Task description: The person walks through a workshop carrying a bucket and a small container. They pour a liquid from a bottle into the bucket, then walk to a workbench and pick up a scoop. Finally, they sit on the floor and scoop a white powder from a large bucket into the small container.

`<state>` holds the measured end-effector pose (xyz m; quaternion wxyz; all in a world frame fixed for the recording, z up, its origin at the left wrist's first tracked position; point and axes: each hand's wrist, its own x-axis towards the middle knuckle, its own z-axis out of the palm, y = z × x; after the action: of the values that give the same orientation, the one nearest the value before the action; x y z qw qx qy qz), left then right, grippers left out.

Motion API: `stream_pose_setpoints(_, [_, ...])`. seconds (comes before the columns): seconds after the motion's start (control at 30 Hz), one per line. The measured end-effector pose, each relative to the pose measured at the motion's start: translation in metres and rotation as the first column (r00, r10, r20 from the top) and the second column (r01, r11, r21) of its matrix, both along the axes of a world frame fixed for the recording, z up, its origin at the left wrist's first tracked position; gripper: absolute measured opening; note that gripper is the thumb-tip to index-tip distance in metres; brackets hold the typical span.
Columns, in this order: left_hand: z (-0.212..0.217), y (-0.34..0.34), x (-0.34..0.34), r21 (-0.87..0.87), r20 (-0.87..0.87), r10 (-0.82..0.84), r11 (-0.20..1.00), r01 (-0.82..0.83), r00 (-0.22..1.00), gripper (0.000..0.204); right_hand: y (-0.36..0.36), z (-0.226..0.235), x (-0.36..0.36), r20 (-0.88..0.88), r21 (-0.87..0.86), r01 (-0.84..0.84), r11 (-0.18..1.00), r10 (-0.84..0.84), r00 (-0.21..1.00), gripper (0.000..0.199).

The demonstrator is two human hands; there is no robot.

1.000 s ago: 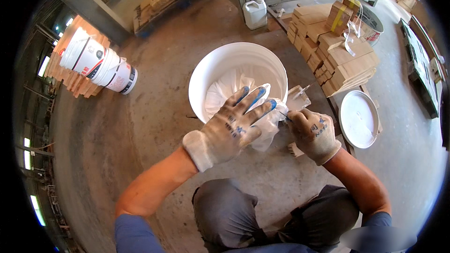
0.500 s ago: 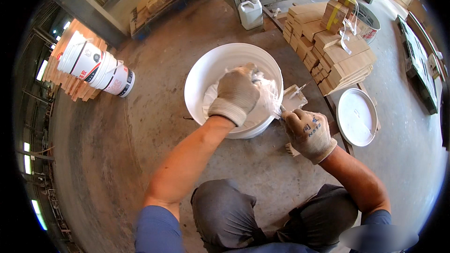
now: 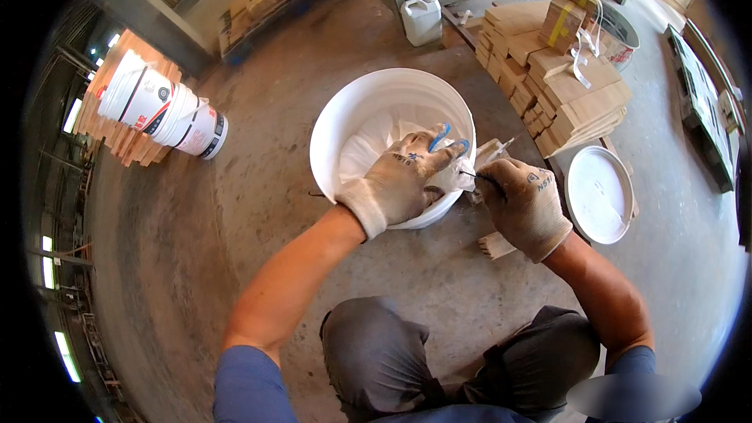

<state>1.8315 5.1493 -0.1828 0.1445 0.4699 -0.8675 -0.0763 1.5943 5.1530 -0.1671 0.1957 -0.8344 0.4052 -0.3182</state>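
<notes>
— Where's the bucket against my hands?
— The white bucket [image 3: 345,121] stands on the floor [image 3: 258,211] ahead; my left hand [image 3: 399,180] clamps its white plastic liner [image 3: 368,149] at the near rim.
— And the right?
— The right hand [image 3: 523,205] pinches a thin tool [image 3: 478,176] just beside it; open floor lies left.

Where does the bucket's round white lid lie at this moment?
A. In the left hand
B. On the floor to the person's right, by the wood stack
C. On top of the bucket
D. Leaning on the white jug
B: the white lid lies flat on the floor right of the open white bucket, beside the wood stack.
</notes>
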Motion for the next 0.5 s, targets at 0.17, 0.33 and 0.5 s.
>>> stream_pose_setpoints(0.17, [-0.022,-0.018,0.008,0.061,-0.061,0.013,0.998,-0.009,0.998,0.059,0.002,0.000,0.001,0.019,-0.013,0.013,1.000,-0.013,1.000,0.007])
stream_pose_setpoints(0.33, [-0.006,-0.019,0.002,0.233,0.053,0.029,0.972,-0.041,0.998,0.054,-0.002,0.005,0.000,-0.010,-0.048,0.017,0.999,-0.018,1.000,0.009])
stream_pose_setpoints(0.5, [-0.014,-0.018,-0.003,0.176,-0.016,0.040,0.984,-0.037,0.999,0.045,-0.017,0.019,0.017,-0.086,-0.093,-0.080,0.992,0.072,0.994,0.010])
